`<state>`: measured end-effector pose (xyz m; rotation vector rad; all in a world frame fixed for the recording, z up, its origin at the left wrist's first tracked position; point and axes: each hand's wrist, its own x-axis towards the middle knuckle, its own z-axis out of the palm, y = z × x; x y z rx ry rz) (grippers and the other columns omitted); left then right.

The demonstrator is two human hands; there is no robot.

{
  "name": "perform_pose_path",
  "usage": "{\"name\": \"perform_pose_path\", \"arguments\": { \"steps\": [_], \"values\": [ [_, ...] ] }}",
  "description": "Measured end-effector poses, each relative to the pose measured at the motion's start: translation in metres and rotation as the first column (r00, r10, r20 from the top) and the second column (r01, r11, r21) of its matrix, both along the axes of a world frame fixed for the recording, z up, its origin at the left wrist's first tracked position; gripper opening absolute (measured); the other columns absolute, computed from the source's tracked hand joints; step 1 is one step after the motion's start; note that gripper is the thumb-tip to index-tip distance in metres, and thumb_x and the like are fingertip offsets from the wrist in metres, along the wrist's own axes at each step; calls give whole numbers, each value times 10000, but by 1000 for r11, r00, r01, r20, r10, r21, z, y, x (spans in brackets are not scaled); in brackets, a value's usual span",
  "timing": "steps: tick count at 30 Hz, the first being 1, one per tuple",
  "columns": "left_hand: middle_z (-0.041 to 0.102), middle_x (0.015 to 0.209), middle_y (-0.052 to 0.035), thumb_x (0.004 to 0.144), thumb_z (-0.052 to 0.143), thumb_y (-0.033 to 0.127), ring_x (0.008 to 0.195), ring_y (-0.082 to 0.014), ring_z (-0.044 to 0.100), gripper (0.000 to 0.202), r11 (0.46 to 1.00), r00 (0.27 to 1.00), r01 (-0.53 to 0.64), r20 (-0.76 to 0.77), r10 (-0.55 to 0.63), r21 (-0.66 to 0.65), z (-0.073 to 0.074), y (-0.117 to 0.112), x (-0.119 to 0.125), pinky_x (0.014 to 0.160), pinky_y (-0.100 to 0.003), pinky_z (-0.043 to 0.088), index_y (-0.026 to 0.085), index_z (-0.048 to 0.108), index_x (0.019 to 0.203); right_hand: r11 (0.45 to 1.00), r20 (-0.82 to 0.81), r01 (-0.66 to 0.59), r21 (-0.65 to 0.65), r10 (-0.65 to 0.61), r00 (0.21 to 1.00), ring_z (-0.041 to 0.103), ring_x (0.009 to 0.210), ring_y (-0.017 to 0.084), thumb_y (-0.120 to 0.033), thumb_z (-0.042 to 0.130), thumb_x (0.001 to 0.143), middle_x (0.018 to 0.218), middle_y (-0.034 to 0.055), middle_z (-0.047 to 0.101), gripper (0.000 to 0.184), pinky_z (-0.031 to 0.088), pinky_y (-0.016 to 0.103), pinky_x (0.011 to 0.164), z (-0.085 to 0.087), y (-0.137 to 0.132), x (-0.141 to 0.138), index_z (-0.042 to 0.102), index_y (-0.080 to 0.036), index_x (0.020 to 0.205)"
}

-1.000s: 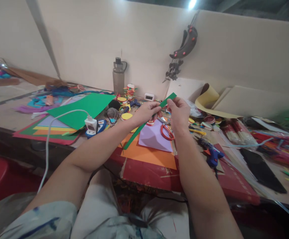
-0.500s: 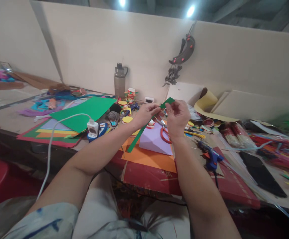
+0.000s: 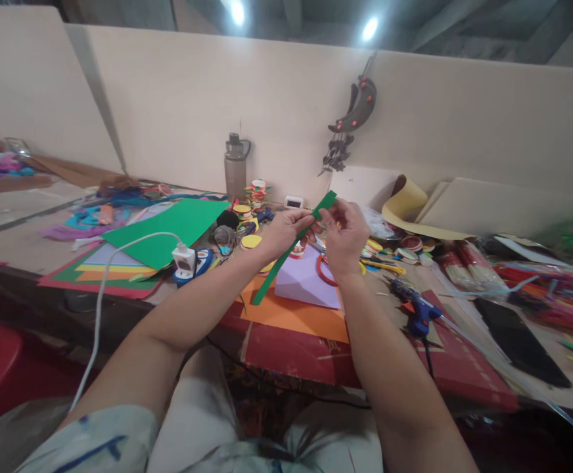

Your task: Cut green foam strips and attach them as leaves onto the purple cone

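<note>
A long green paper strip [image 3: 277, 268] slants through both hands, its lower end over the orange sheet and its upper end rising between my fingers. My left hand [image 3: 289, 230] pinches it near the middle. Close by, my right hand [image 3: 346, 231] grips the upper part between thumb and fingers. Below the hands lies a lilac paper sheet [image 3: 306, 284] on top of an orange sheet [image 3: 294, 325]. Red-handled scissors [image 3: 322, 269] rest there, partly hidden by my right hand and wrist.
A blue glue gun [image 3: 420, 315] lies right of my right forearm, near a black phone-like slab [image 3: 520, 341]. To the left are a large green sheet [image 3: 168, 226] and a white plug [image 3: 184, 257] with its cable. A bottle [image 3: 236, 169] stands at the back.
My right hand and the strip's upper end have shifted slightly left, and more of the strip shows above the fingers. The whole view has tilted a little. Both hands keep their hold.
</note>
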<state>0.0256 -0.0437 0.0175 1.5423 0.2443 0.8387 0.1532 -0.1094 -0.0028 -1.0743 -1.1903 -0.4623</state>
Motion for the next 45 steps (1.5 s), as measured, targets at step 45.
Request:
{"name": "perform_pose_path", "arguments": {
  "steps": [45],
  "values": [
    [678, 624, -15, 1013, 603, 303, 487, -52, 560, 302, 979, 998, -21, -58, 34, 202, -13, 10, 0, 487, -169, 402, 124, 720, 799, 947, -437, -321, -19, 281, 854, 548, 625, 109, -419, 755, 798, 684, -27, 628, 255, 504, 265, 662, 5, 10, 8, 646, -189, 791]
  ]
}}
